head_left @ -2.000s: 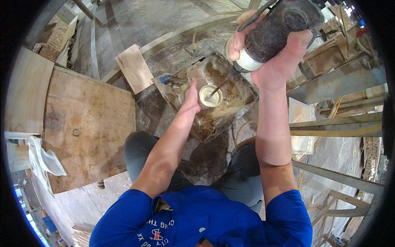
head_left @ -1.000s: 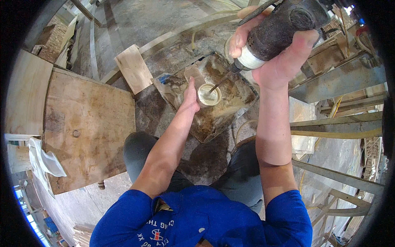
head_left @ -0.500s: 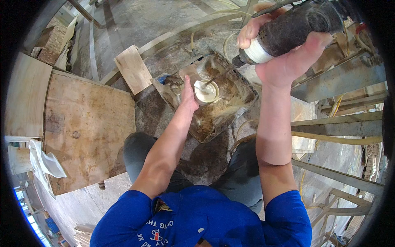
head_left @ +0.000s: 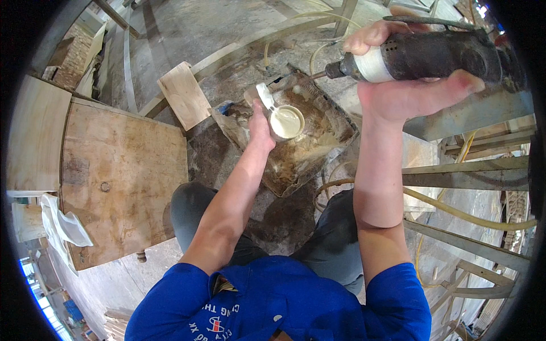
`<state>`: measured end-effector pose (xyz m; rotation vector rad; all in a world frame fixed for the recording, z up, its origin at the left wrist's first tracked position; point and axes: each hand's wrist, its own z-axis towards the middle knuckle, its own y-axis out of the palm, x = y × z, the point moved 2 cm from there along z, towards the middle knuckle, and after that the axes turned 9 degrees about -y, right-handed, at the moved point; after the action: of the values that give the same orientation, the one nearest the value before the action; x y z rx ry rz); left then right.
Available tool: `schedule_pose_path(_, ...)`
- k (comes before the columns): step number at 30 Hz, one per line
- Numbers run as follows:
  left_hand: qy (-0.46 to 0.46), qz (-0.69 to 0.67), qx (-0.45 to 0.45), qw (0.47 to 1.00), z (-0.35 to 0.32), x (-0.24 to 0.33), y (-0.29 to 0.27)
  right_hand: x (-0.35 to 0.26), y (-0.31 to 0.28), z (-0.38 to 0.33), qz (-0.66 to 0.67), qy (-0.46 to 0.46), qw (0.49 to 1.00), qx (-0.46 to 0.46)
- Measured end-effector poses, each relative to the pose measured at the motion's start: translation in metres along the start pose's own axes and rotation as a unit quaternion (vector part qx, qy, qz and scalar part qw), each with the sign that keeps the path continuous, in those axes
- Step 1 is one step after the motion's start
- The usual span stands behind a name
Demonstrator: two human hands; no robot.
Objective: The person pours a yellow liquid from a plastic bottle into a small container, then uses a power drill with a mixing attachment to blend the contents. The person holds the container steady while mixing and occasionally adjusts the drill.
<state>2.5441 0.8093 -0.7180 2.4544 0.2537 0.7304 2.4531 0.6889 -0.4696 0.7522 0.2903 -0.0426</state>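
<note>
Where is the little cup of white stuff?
In the head view, the cup sits centre-top, held by the left hand over the dirty tray.

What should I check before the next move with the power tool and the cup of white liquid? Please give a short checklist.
1. Right hand grips the dark power tool firmly: ok, fingers wrap its body.
2. Tool tip is away from the cup: ok, it points at the cup from beside and above, with a gap between them.
3. Left hand steadies the cup: ok, it holds the cup's side.
4. Cup stands upright with the white liquid inside: ok.
5. Stained tray under the cup lies stable: cannot tell.
6. Yellow hose is free of the legs: cannot tell, it runs close by the right knee.
</note>
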Motion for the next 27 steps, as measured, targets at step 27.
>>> schedule_pose_path(27, 0.24, -0.128, 0.02, 0.962, -0.134, 0.13, -0.06, 0.126, -0.105, -0.073, -0.478, 0.336, 0.8, -0.138)
